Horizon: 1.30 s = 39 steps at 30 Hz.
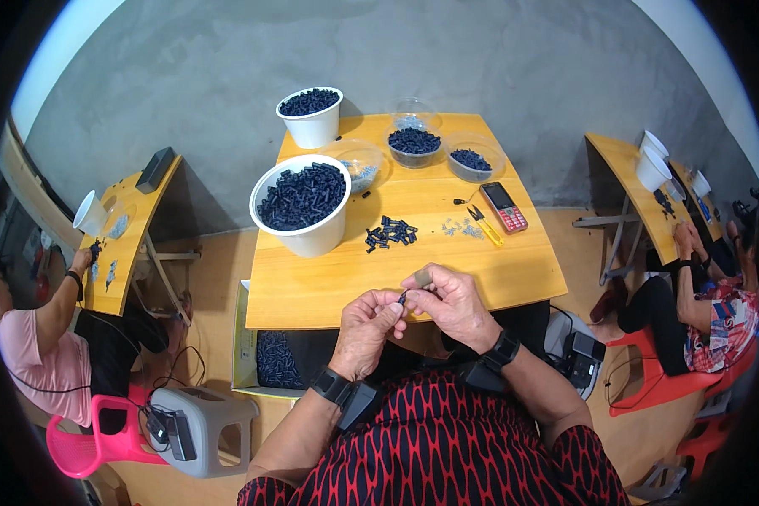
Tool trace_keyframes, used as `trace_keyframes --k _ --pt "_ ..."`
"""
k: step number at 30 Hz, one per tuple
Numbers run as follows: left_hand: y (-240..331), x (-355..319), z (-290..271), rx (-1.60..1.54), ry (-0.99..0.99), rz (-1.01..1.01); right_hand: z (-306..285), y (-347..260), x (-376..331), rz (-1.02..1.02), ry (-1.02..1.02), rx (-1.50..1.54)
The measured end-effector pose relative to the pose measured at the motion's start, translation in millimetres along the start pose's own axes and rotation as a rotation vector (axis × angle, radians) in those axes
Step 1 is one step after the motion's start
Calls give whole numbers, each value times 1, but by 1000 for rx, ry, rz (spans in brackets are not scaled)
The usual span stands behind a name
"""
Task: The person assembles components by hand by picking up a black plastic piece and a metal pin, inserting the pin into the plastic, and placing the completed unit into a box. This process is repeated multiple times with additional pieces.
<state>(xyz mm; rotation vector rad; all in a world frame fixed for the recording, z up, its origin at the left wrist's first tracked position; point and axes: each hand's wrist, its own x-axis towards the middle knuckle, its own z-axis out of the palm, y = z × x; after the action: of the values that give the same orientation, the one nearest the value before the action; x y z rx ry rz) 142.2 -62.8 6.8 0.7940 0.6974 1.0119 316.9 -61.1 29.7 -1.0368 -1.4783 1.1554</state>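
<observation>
My left hand [368, 331] and my right hand [454, 307] meet just over the table's near edge, fingers pinched together. Between their fingertips is a small dark cylindrical piece [402, 298], mostly covered by the fingers. An olive-tan wrap [422, 277] goes round one finger of my right hand. On the wooden table [346, 297] ahead lies a loose pile of similar dark pieces [391, 234]. To its right are scattered small silvery parts [463, 228], a yellow-handled cutter [486, 226] and a red and black keypad phone [504, 208].
Two white tubs, a large one [304, 244] and one behind it [314, 132], hold dark pieces. Clear bowls [472, 174] stand at the back. A box of dark pieces [277, 361] sits on the floor at left. Co-workers [42, 358] sit at tables on both sides; stools [202, 430] flank me.
</observation>
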Motion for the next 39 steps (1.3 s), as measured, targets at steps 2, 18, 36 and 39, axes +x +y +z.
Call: trace_keyframes --k 2,18,36,39 --pt "0 0 0 2 3 -1 2 0 0 6 34 38" --pt "-2 1 -1 90 43 41 -4 1 -1 -29 -16 8" --pt "-11 -4 6 -58 43 45 -6 2 -3 -55 -69 7" --pt "-9 -4 3 -97 16 30 -9 0 -3 -92 -100 -58"
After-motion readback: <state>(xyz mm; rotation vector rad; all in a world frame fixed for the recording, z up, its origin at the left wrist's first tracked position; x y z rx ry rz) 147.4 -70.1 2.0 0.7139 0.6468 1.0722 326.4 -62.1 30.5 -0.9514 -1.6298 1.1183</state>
